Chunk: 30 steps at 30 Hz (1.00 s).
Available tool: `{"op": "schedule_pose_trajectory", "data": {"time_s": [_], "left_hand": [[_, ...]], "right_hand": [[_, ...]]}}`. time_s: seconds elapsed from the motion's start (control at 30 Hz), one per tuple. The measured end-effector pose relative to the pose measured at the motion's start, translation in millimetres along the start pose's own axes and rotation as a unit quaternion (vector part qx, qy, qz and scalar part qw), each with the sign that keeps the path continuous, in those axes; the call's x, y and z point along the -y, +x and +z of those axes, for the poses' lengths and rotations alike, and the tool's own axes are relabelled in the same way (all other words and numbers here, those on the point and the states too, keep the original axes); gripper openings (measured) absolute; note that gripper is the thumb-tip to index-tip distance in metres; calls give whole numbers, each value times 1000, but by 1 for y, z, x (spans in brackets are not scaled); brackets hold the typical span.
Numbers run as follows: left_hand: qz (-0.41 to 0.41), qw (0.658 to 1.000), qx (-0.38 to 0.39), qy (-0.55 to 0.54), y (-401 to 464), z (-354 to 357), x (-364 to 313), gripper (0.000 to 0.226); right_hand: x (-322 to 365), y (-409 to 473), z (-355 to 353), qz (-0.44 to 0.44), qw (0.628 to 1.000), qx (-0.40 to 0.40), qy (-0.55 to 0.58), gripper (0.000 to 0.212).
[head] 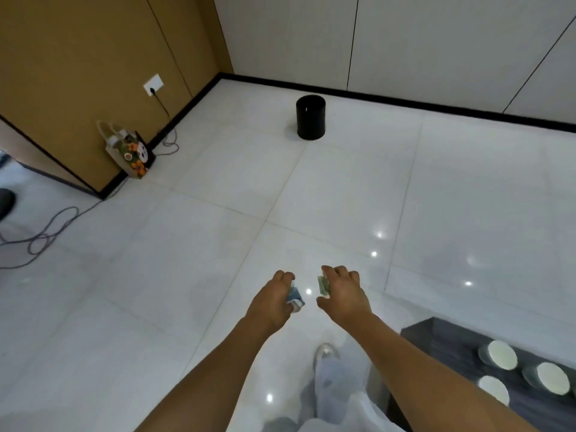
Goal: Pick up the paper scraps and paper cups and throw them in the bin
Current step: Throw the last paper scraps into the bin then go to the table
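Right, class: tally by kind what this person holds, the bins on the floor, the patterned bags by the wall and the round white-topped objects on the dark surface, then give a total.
Blue-and-white paper cup, in the left hand: 1
Green item, in the right hand: 1
Black bin: 1
Patterned bag: 1
Round white-topped objects on the dark surface: 3
Total: 7

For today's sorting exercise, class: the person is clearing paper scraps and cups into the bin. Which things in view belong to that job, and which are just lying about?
Belongs to the job:
left hand gripping a blue paper scrap
right hand gripping a green paper scrap
black bin

Just lying about:
flowered bag
cables
wall socket
three round white lids on the dark table
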<state>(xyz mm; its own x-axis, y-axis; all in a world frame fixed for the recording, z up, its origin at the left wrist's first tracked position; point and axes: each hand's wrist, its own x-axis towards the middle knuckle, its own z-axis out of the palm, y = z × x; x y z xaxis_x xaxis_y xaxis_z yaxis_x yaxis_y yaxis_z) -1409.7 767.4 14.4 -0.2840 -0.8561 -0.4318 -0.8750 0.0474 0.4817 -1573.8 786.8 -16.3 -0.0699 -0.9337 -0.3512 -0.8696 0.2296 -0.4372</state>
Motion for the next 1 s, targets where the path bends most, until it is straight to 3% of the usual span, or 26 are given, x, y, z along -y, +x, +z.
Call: {"op": "schedule_pose_trajectory", "data": {"time_s": [0.37,0.73,1.0], "left_hand": [[58,997,-12,52,235,-108,-42,48],[96,983,49,148,493,-251,-39,56],[115,976,67,172,675,-310,-70,54]], "right_hand": [[9,231,-98,7,1000,-9,-23,61],[62,493,-188,40,999,-22,15,65],[45,665,-258,68,998,-5,19,67]]}}
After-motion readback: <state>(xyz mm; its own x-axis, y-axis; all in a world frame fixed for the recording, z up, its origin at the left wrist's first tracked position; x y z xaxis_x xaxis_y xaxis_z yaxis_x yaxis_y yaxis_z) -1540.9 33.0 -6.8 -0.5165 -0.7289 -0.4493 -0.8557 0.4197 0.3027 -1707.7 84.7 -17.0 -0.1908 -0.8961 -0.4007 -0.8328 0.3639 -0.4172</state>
